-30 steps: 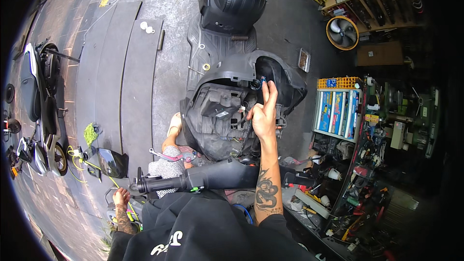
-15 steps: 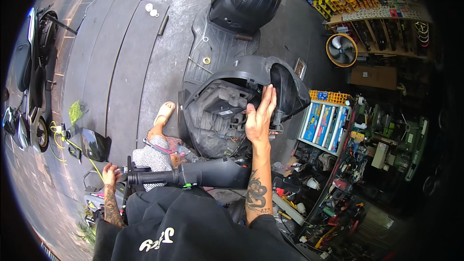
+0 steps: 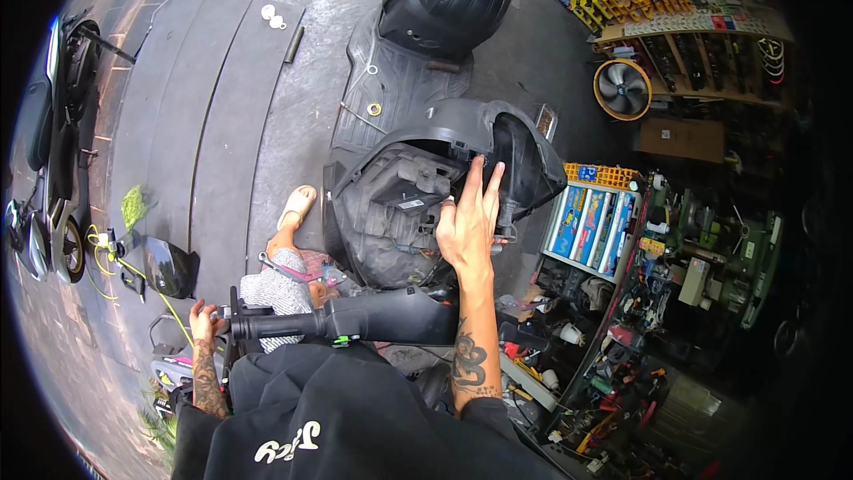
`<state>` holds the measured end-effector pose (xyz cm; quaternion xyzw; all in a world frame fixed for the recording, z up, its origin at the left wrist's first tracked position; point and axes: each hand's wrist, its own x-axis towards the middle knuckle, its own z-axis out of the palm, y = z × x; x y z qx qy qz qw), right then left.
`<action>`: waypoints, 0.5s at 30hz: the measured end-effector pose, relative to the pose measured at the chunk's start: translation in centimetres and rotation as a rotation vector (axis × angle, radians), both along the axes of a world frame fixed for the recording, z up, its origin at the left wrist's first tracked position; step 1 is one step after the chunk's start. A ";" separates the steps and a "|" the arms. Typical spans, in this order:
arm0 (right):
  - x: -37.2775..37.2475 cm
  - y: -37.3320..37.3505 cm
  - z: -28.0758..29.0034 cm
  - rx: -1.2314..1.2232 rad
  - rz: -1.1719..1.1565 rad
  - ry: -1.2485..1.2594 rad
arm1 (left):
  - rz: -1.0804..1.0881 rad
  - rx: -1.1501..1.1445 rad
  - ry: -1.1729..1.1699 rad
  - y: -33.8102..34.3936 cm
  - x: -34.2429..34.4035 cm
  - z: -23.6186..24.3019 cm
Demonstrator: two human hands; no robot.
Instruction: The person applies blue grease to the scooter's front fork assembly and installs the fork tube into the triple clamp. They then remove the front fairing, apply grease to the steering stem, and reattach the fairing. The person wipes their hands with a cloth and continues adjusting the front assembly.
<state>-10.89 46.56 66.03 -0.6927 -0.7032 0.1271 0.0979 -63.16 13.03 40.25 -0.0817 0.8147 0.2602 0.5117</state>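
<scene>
**A:** Where are the hands sitting?

**B:** I'm seeing the right hand (image 3: pixel 468 229) reaching forward with fingers spread straight, resting on the scooter's grey front fairing (image 3: pixel 462 138), just beside the exposed headlight housing (image 3: pixel 404 204). The left hand (image 3: pixel 203 320) is curling closed around the handlebar grip (image 3: pixel 267 326).

**A:** Which way is the fairing lying?

**B:** It's lying ahead of the handlebar, its long axis running left to right; the right hand is nearer.

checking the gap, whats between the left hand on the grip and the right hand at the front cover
In the head view, the black handlebar spans between left hand and right hand.
</scene>
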 end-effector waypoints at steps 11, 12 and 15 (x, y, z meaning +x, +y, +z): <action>-0.3 -2.0 2.2 0.060 -0.043 0.021 | 0.020 0.022 -0.038 -0.6 0.0 -0.9; 0.0 -2.1 2.6 0.102 -0.056 0.053 | 0.011 0.037 -0.050 -0.7 -0.1 -0.9; 0.6 -1.5 3.2 0.150 -0.145 0.196 | 0.008 0.040 -0.061 -0.9 -0.1 -1.0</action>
